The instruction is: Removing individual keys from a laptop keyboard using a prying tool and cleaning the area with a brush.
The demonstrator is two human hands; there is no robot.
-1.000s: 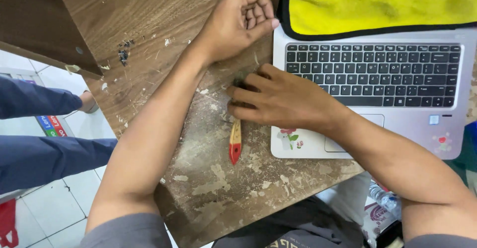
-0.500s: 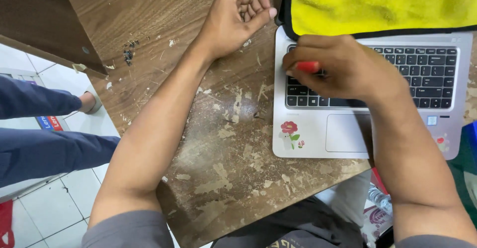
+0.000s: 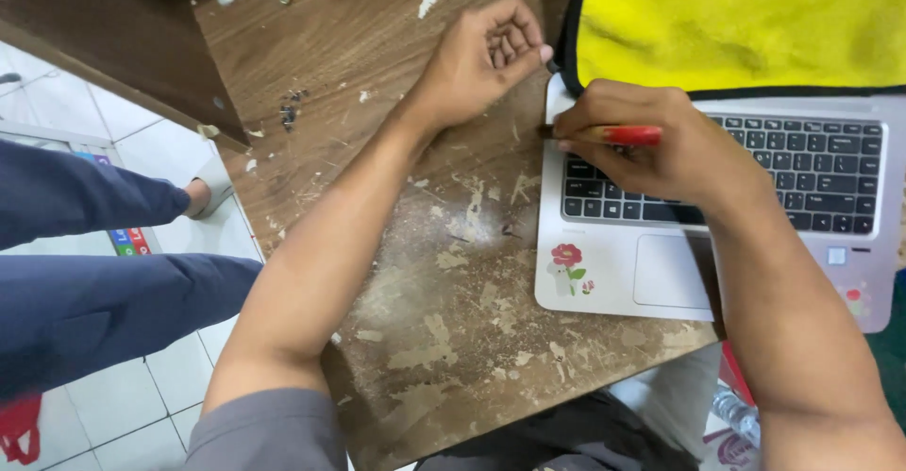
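- Head view: the right hand [image 3: 661, 155] is clenched around a small screwdriver [image 3: 613, 135] with a red handle, held nearly level over the upper left corner of the laptop [image 3: 679, 273]; its dark tip points left toward the hinge corner.
- The left hand [image 3: 486, 60] rests on the bench [image 3: 444, 339] just beside that corner, its grip loosely curled with nothing visible inside; thumb and fingertips touch the edge of the yellow cloth [image 3: 746, 23] draped over the screen.
- The laptop lies open at the right side of the bench, silver, with a flower sticker below the keyboard.
- In my judgement, good work here means bringing the tip squarely onto its target at the corner, keeping the shaft in line with it, and pressing lightly so it cannot skid onto the keys.
- The left hand looks well placed to steady the lid; whether the tip already touches the casing I cannot tell.
- The bench is worn wood with flaked patches; a few tiny dark bits [image 3: 291, 110], possibly screws, lie well apart at upper left.
- Another person's legs in blue trousers [image 3: 94, 282] show at the left.
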